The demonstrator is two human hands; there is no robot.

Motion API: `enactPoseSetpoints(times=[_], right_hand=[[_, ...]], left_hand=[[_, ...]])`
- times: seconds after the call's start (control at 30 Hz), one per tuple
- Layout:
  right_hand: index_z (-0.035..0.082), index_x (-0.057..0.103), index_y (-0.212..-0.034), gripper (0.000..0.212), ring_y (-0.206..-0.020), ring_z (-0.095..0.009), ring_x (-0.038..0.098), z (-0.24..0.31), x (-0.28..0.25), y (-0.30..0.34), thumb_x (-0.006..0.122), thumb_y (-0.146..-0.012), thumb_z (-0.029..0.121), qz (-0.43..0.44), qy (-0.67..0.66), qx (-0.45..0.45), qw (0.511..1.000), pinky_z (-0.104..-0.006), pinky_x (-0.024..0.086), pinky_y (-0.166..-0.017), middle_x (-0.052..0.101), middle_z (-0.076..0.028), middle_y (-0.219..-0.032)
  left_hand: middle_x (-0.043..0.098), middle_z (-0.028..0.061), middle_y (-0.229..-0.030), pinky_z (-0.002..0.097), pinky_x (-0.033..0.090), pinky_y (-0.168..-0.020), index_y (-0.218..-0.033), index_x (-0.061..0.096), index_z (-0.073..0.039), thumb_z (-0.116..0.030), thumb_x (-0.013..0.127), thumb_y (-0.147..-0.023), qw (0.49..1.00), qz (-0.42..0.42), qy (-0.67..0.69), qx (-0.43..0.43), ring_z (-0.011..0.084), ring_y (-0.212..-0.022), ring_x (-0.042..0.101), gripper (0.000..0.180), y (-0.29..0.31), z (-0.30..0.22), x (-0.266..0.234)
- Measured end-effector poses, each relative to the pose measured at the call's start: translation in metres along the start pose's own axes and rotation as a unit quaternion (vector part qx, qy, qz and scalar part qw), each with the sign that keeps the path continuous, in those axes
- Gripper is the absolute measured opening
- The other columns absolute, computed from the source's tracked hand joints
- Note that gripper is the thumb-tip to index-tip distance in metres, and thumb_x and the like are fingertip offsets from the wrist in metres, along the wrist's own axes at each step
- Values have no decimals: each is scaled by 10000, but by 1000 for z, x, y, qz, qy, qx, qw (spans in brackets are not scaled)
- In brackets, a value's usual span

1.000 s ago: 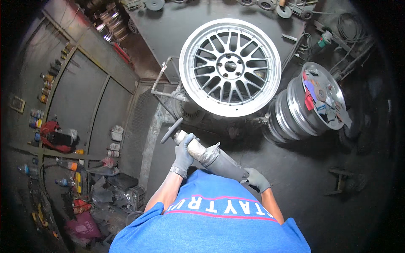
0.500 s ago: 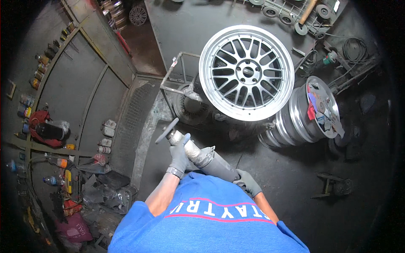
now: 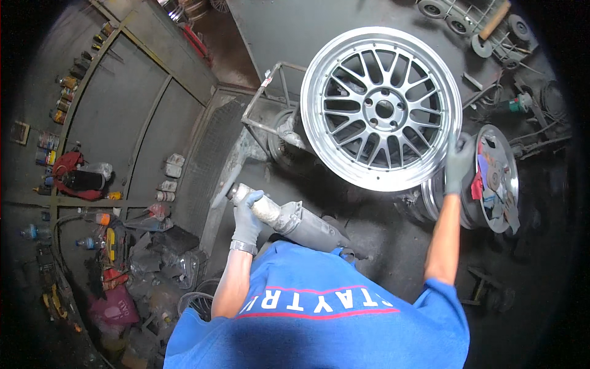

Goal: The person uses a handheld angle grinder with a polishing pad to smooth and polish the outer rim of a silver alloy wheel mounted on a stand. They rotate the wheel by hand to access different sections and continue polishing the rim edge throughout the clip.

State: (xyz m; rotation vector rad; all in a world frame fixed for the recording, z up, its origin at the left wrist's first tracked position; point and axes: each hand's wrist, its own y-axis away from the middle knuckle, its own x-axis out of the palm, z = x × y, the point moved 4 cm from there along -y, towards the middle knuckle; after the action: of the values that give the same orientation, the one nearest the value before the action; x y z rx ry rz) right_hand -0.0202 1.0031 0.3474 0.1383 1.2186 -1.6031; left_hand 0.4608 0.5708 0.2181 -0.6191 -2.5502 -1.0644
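In my grey-gloved left hand is a grey angle grinder, its front part wrapped in whitish material. The fingers close around that front part. The grinder lies slanted across the front of my blue shirt, its rear end lower and to the right. Its disc, at the upper left end, is blurred and hard to make out. My right hand, also gloved, is at the right edge of a silver multi-spoke wheel rim, fingers curled at its outer lip. The rim faces up, with an open center hole.
A second wheel rim on the right bears red cloth and worn abrasive pieces. A metal tube frame stands left of the spoked rim. A wire rack with discs is at the top right. Bottles and bags line the left wall.
My right hand has left the grinder's rear end and reached up to the spoked rim's right edge. My left hand still holds the grinder, now slightly lower and left. The view has shifted.
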Motion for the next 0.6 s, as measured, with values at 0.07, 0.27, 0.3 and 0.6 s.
enactPoseSetpoints(times=[0.07, 0.27, 0.3, 0.6], right_hand=[[11, 655, -1250, 592, -1007, -385, 643, -12, 14, -47, 826, -965, 501, -22, 85, -26, 996, -494, 509, -923, 667, -217, -1095], [-34, 594, -1303, 671, -1172, -531, 668, -53, 65, -77, 629, -1066, 593, 76, 82, 8, 994, -587, 519, -947, 681, -344, -1252], [-19, 603, -1290, 626, -1143, -542, 674, -55, 67, -70, 604, -1086, 572, 89, 64, 26, 994, -597, 516, -939, 697, -338, -1214], [14, 644, -1373, 624, -1169, -541, 685, -72, 54, 84, 415, -1165, 556, 43, 72, 224, 971, -579, 515, -972, 736, -332, -1226]], left_hand=[[779, 127, -1033, 418, 612, -956, -1060, 762, -21, -116, 765, -913, 999, 27, 31, 0, 277, -996, 765, 175, 4, 3, 1], [767, 134, -1055, 429, 614, -955, -1096, 744, -23, -142, 760, -925, 999, -31, 40, 6, 283, -999, 760, 209, 25, 14, -3], [765, 133, -1056, 427, 614, -955, -1100, 742, -24, -144, 759, -926, 998, -38, 46, 2, 281, -997, 760, 211, 28, 14, -6], [760, 133, -1061, 424, 612, -964, -1109, 725, -26, -154, 747, -937, 997, 10, -63, 37, 276, -1011, 752, 216, 17, 15, -39]])
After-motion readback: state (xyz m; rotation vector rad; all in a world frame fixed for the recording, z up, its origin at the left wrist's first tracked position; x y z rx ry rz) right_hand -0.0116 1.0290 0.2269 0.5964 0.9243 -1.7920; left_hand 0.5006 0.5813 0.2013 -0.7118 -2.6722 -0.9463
